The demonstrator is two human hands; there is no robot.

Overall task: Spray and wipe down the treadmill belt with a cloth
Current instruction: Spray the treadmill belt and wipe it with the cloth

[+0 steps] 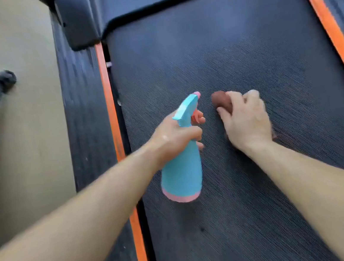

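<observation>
The left hand [176,134] holds the blue spray bottle [181,172] by its neck, fingers curled round it and 1 seemingly at the pink trigger. Its nozzle aims past the fingertips at the treadmill belt [231,40], probably to wet the stretch ahead. The right hand [246,118] curls its fingers over a bunched brown cloth [220,100], which pokes out beyond them and seems pressed onto the belt beneath, ready to wipe.
</observation>
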